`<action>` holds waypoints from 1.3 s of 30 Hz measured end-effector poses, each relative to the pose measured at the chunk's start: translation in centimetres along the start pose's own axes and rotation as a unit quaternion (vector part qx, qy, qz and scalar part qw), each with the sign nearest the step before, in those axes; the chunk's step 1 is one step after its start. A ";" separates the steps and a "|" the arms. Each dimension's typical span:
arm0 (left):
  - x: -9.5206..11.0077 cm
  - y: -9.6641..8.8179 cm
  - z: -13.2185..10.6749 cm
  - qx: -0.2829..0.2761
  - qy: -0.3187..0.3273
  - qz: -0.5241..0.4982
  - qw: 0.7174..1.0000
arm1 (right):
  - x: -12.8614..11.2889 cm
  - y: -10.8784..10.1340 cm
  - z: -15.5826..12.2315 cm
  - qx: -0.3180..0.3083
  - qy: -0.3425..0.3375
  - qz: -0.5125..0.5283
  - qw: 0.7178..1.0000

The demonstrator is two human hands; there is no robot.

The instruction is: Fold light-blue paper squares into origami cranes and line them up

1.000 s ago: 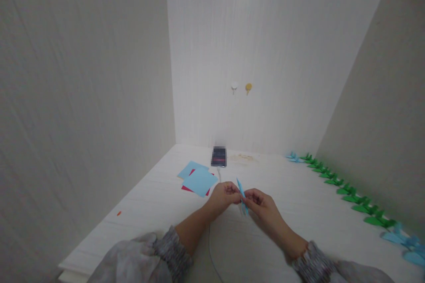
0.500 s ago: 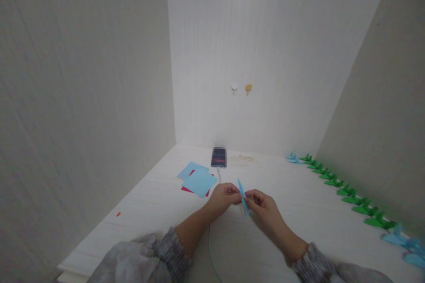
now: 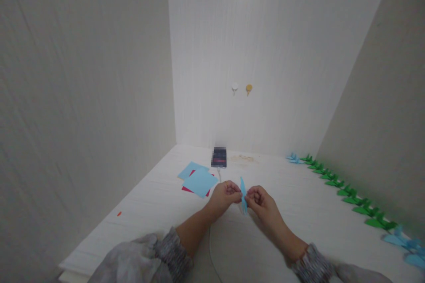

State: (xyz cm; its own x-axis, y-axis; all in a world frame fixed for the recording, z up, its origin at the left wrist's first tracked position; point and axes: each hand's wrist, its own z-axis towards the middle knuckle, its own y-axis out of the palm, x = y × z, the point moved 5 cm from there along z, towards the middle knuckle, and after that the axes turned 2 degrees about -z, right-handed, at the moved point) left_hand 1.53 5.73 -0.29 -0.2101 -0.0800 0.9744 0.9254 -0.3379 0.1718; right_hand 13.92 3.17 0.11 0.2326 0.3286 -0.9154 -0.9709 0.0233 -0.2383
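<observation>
A folded piece of light blue paper (image 3: 243, 195) is held just above the white table, turned nearly edge-on to me. My left hand (image 3: 226, 196) pinches its left side between thumb and fingers. On the opposite side my right hand (image 3: 262, 203) pinches it too, with the fingertips of both hands close together. The exact folds are too small to make out. Left of my hands lies a loose stack of square paper sheets (image 3: 200, 182), light blue on top with red corners showing beneath.
A pixelated phone-like device (image 3: 219, 158) stands by the back wall, its white cable (image 3: 210, 247) running towards me. Folded green paper figures (image 3: 347, 191) line the right wall, with light blue ones (image 3: 403, 243) at both ends. An orange scrap (image 3: 119, 214) lies left. Two hooks (image 3: 249, 88) hang on the wall.
The blue paper has turned slightly more upright and its edge now looks bent. My right hand has shifted up a little; both hands keep their pinch.
</observation>
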 end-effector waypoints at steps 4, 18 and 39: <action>0.0 0.2 -0.1 -0.004 -0.009 -0.024 1.000 | -0.4 -0.1 -0.1 0.004 -0.026 -0.058 0.998; -0.4 -0.1 0.0 0.011 -0.041 -0.010 0.999 | -0.2 -0.1 -0.1 -0.007 -0.012 -0.044 0.999; 0.4 0.2 -0.2 -0.001 0.023 -0.073 0.997 | 0.1 0.1 0.0 0.001 0.103 0.177 0.979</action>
State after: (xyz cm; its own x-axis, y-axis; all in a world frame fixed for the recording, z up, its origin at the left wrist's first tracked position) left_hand 1.58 5.40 0.06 -0.3564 -0.0736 0.9314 0.8834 -0.3511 0.3103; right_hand 13.81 3.24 0.00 -0.1116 0.1195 -0.9865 -0.9928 -0.0558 0.1056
